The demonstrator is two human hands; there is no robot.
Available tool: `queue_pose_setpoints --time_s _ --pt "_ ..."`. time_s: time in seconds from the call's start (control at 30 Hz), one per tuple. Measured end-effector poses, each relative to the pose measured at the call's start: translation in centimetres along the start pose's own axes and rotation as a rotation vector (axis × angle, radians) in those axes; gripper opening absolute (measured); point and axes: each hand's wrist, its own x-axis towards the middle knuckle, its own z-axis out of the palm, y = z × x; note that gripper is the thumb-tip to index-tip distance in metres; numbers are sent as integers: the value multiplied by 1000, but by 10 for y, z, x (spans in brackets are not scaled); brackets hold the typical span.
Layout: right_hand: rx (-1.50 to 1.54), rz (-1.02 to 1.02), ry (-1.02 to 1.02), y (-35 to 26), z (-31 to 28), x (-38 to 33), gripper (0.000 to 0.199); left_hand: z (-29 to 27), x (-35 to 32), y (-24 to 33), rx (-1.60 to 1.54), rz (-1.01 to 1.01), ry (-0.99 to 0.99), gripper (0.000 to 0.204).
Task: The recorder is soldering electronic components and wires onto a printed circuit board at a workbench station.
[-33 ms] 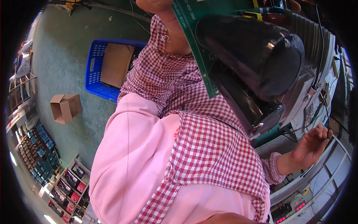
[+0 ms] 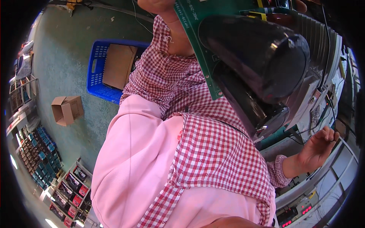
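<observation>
At the top edge, my left hand [image 2: 156, 5] is curled at the left edge of a green circuit board [image 2: 207, 66] and appears to grip it; its fingertips are cut off by the frame. Two large black cylindrical parts [image 2: 262, 57], like big capacitors, stand out from the board toward me. On the right, my right hand [image 2: 315, 152] is held apart from the board with its fingers bent and pinched together. A thin dark wire or cable runs past its fingertips, and what they hold cannot be made out.
A blue plastic basket [image 2: 92, 78] with a cardboard sheet [image 2: 118, 65] stands on the floor at left, near an open cardboard box [image 2: 67, 110]. Shelves of parts [image 2: 68, 199] line the lower left. Grey metal fins [image 2: 313, 41] and cables lie behind the board; red-lit displays [image 2: 306, 209] sit lower right.
The circuit board with its black cylinders has shifted very slightly to the left, along with my left hand. My right hand stays almost in place.
</observation>
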Motion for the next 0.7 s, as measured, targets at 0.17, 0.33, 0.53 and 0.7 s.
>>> queue_pose_setpoints --time_s 0.17,0.33,0.53,0.7 --pt "28 -2 -8 1 3 -1 23 2 3 -3 25 -26 22 74" --pt "66 -98 -10 -12 12 -4 26 14 28 -16 12 -68 -10 72" --pt "18 -98 -56 -12 36 -2 28 43 58 -57 -121 -160 -138 71" --pt "23 -68 -104 -10 35 5 29 62 97 -54 188 -386 -312 47"
